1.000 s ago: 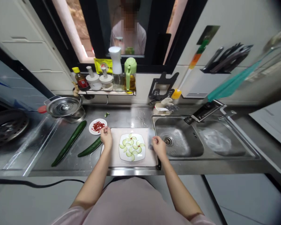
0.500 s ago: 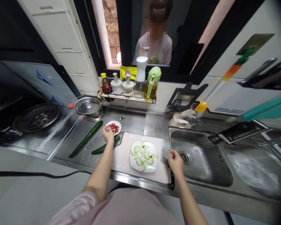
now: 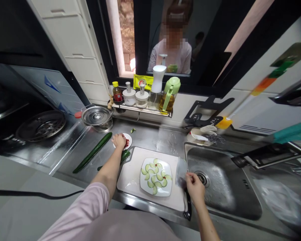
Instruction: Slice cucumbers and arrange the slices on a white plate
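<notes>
Left-hand grip (image 3: 119,140) is curled downward over the small white saucer (image 3: 129,139) of chopped red pieces (image 3: 126,143); whether it has hold of any is hidden. Right-hand grip (image 3: 189,179) is pinched nearly together beside the knife (image 3: 181,171) at the right of the cutting board (image 3: 130,169); anything held is too small to tell. Half-moon cucumber slices (image 3: 151,184) lie in curves on the square white plate (image 3: 164,191), upon the board.

One view, head-worn, set above the wearer's torso (image 3: 130,227) at the counter's (image 3: 146,134) near edge. Faces forward and steeply down; top of view reaches the window (image 3: 175,50) beyond the far edge. Range near, field wide: stove (image 3: 42,125) at left end, sink (image 3: 223,190) toward right. Near edge slants, lower toward the right.
</notes>
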Available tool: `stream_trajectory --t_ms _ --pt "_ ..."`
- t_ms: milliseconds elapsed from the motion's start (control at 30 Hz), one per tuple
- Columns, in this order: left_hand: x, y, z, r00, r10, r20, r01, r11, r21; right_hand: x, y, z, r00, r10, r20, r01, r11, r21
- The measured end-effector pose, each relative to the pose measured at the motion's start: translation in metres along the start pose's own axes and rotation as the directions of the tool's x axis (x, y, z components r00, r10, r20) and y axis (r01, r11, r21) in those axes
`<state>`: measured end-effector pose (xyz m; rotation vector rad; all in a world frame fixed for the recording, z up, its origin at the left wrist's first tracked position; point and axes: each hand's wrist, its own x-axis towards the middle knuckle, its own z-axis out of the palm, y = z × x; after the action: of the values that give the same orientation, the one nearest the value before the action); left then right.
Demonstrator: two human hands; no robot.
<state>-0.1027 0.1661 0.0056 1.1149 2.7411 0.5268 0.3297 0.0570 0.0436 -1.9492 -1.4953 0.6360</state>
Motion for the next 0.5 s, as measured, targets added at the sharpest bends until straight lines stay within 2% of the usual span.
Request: stream_trajectory --t_ms 133,267,500 --pt "0.012 0.003 0.001 0.996 0.08 0.036 -0.084 0.986 0.143 0.002 0.0 -0.002 1.0 0.018 0.01 -0.018 1.0 -0.025" --pt "0.023 0.004 0.003 0.992 0.101 0.08 -0.117 0.968 0.223 0.005 -0.001 -0.003 1.0 0.019 0.007 -0.018 0.998 -0.057" --pt "0.031 0.003 0.01 0.988 0.094 0.124 -0.119 0.97 0.213 0.007 0.0 0.001 1.0 0.0 0.004 0.0 0.998 -0.065"
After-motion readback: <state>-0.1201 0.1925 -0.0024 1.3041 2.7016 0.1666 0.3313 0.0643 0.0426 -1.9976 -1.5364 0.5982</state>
